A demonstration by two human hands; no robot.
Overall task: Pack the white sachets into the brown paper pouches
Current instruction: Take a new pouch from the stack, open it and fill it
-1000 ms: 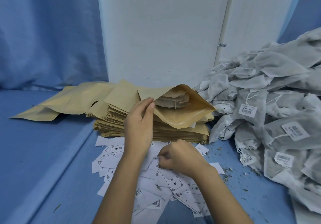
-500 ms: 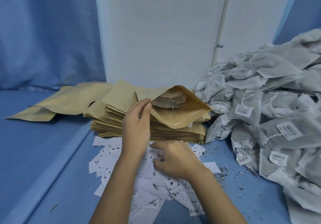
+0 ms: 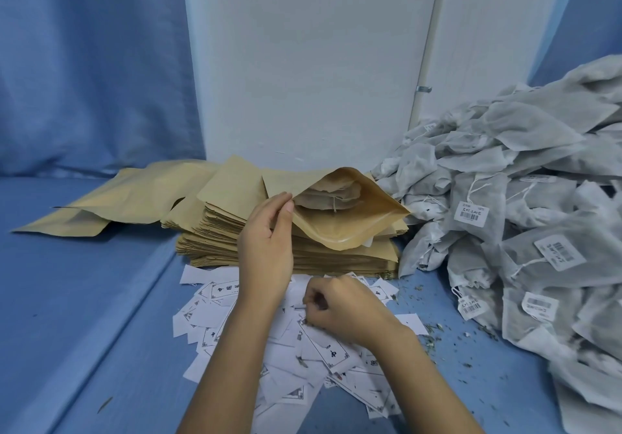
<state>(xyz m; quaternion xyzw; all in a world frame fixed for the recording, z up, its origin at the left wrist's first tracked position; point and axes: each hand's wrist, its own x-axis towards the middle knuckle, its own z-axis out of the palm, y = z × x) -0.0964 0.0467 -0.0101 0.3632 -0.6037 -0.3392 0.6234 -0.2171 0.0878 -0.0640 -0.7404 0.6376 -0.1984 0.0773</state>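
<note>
Now, left grip (image 3: 266, 241) pinching brown pouch (image 3: 340, 228), mouth facing viewer, right grip (image 3: 343, 309) pinching paper slip (image 3: 299, 306).

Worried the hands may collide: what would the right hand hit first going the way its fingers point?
The right hand points its curled fingers left, low over the paper slips, so it would probably meet the left forearm first, below the left hand gripping the open pouch; depth is unclear.

Backed by a white wall (image 3: 303, 63), with a thin vertical pipe (image 3: 433, 29) clipped on by a metal bracket (image 3: 423, 89). Flanked left by a blue curtain (image 3: 91, 63). Floored in blue cloth (image 3: 67, 299).
</note>
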